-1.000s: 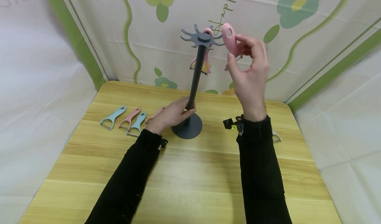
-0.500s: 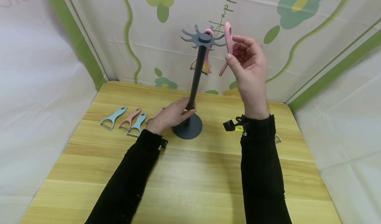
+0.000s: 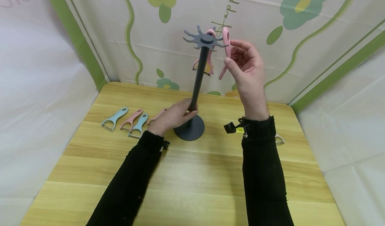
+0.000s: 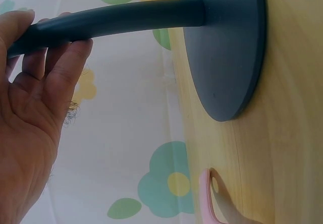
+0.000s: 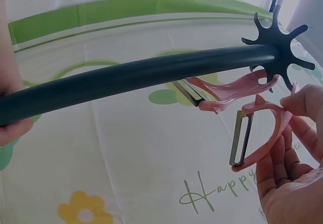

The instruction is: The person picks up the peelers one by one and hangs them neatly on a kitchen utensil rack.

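A dark grey stand (image 3: 199, 80) rises from a round base (image 3: 195, 132) to a top ring of curved hooks (image 3: 197, 39). Low on its pole, my left hand (image 3: 172, 116) grips it with fingers and thumb, as the left wrist view confirms. My right hand (image 3: 249, 67) pinches a pink peeler (image 3: 227, 45) by its handle, beside a right-hand hook. The handle's hole end is up, and its blade (image 5: 241, 138) hangs below. Whether the hole is on the hook tip, I cannot tell. Another pink peeler (image 5: 232, 89) hangs from a hook at the rear, partly behind the pole.
On the table (image 3: 186, 179) at left lie a blue peeler (image 3: 119, 114), a pink one (image 3: 132, 118) and another blue one (image 3: 140, 122). A further pink peeler (image 3: 158, 113) is partly behind my left hand. A whitish peeler (image 3: 280, 140) shows past my right sleeve.
My right hand has turned the pink peeler edge-on, then brought it left and slightly down against the hook's end. My left hand has stayed on the pole.
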A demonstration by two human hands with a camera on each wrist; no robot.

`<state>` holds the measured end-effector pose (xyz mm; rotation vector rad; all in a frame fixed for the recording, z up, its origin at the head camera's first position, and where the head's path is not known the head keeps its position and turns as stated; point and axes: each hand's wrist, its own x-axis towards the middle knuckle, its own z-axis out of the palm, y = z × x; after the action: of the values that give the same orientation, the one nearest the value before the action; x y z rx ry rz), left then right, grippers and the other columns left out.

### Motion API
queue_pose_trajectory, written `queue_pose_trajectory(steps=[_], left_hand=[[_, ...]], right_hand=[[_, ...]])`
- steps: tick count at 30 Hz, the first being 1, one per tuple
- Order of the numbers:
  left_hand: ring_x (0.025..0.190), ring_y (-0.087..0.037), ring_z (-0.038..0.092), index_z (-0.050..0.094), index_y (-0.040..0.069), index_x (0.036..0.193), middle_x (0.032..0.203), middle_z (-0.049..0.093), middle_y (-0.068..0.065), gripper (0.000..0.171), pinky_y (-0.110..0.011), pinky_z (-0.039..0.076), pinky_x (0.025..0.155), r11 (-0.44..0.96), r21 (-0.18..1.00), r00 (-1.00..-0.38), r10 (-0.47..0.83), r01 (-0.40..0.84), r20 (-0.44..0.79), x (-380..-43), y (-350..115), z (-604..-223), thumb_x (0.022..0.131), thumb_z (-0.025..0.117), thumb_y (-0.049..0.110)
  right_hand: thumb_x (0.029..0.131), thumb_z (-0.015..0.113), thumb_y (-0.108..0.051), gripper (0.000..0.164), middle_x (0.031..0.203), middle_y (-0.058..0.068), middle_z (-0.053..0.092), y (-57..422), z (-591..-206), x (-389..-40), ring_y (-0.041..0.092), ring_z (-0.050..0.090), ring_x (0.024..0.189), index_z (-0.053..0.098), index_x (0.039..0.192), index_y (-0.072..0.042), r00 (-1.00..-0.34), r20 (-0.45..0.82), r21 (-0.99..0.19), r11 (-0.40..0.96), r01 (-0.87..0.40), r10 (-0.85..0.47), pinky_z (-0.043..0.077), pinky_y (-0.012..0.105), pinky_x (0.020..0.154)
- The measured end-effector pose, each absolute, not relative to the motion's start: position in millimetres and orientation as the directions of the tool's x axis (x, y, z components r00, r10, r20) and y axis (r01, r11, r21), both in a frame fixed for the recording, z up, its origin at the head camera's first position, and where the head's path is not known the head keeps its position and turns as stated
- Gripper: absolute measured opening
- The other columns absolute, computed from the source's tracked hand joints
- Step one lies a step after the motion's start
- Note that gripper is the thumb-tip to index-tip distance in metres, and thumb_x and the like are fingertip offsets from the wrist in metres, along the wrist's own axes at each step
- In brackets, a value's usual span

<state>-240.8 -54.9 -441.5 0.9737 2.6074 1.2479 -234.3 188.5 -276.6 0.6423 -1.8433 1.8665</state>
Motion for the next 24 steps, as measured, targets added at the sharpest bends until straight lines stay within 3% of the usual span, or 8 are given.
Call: queue_pose_trajectory(steps=[7, 21, 24], left_hand=[[0.118, -0.028, 0.072, 0.067, 0.014, 0.126, 0.126, 0.072, -0.011, 0.007, -0.047, 0.058, 0.103, 0.461, 0.724, -0.790, 0.583, 0.513, 0.189, -241, -55, -442, 0.122, 0.068, 0.020], [0.118, -0.026, 0.072, 0.067, 0.015, 0.126, 0.125, 0.073, -0.010, 0.006, -0.046, 0.058, 0.102, 0.448, 0.728, -0.785, 0.588, 0.518, 0.196, -241, -56, -443, 0.122, 0.068, 0.020], [0.118, -0.026, 0.072, 0.067, 0.015, 0.126, 0.125, 0.073, -0.009, 0.006, -0.046, 0.057, 0.102, 0.443, 0.729, -0.782, 0.590, 0.522, 0.201, -241, -56, -443, 0.122, 0.068, 0.019]], right_hand=[[0.108, 0.073, 0.007, 0.043, 0.123, 0.000, 0.070, 185, -281, -234, 0.025, 0.062, 0.115, 0.074, 0.147, -0.011, -0.800, 0.598, -0.801, -0.025, -0.598, -0.035, 0.055, 0.029, 0.105], [0.108, 0.069, 0.008, 0.043, 0.126, 0.003, 0.071, 178, -293, -238, 0.024, 0.064, 0.113, 0.073, 0.142, -0.016, -0.801, 0.594, -0.803, -0.118, -0.584, -0.077, 0.058, 0.026, 0.092], [0.108, 0.069, 0.009, 0.042, 0.126, 0.002, 0.071, 175, -295, -239, 0.024, 0.065, 0.115, 0.073, 0.142, -0.015, -0.801, 0.594, -0.803, -0.121, -0.583, -0.076, 0.059, 0.027, 0.094]])
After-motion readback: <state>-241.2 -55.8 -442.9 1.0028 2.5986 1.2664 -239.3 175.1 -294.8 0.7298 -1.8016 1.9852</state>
